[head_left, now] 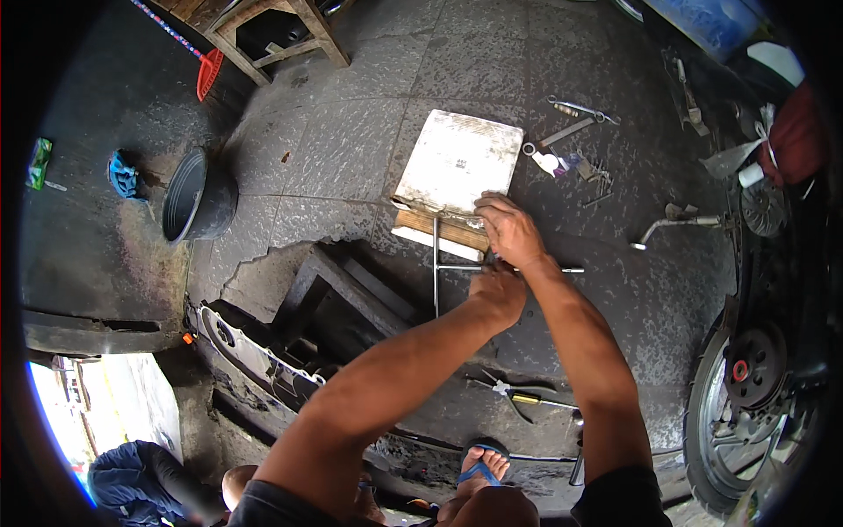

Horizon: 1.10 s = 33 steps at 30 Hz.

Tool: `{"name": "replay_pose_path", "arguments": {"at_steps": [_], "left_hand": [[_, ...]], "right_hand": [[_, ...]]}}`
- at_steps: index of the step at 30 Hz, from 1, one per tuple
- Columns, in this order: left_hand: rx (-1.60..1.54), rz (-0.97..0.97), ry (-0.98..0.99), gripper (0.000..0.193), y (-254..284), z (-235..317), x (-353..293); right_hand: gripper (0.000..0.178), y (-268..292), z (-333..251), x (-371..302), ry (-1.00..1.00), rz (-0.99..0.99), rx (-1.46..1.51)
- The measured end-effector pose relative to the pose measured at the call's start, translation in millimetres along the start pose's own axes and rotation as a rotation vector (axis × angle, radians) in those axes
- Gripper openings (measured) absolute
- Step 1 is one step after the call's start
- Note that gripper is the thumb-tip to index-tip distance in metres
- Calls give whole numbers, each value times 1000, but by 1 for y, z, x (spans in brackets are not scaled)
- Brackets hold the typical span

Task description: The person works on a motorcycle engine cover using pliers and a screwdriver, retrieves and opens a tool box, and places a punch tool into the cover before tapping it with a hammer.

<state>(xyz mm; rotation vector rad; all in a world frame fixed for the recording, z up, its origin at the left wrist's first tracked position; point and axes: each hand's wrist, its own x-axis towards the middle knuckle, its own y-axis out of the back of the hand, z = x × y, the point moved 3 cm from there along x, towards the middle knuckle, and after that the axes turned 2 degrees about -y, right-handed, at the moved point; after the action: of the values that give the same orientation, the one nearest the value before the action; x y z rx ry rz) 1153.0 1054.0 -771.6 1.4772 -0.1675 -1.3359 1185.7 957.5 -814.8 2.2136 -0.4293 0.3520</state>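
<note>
On the floor ahead lies a grimy white cardboard box [457,158], flat and square, with its brown near flap [443,230] folded out. My right hand [514,230] has its fingers curled on the box's near right corner. Just below it, my left hand [499,294] is closed; its fingertips meet near the right thumb, and what they hold is hidden. A T-handle wrench [436,294] lies under my left hand, its crossbar over the flap's left part and its shaft reaching out to the right.
Spanners [566,132] and small parts [593,171] lie right of the box. Pliers [518,391] rest nearer me. At left are a black bucket [230,198], a dark low stand [329,290] and an engine cover [255,356]. A motorcycle wheel [702,430] stands at right.
</note>
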Motion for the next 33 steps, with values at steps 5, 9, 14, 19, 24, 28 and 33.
{"name": "replay_pose_path", "arguments": {"at_steps": [5, 9, 14, 19, 24, 28, 33], "left_hand": [[67, 350, 11, 29, 37, -52, -19], [118, 587, 149, 64, 41, -121, -9], [215, 634, -44, 54, 44, -117, 3], [456, 553, -207, 22, 46, -104, 19], [482, 627, -295, 14, 56, -105, 19], [516, 610, -229, 15, 58, -105, 21], [394, 622, -53, 19, 80, -100, 20]], "right_hand": [[16, 35, -15, -40, -232, 338, -123], [21, -15, -40, -54, -776, 652, 454], [35, -44, -49, -47, -906, 559, 347], [38, -52, -47, -33, -950, 570, 246], [47, -45, -32, -27, -1033, 310, 23], [43, -32, -44, -30, -940, 350, -76], [46, -14, -52, -70, -919, 344, -96]]}}
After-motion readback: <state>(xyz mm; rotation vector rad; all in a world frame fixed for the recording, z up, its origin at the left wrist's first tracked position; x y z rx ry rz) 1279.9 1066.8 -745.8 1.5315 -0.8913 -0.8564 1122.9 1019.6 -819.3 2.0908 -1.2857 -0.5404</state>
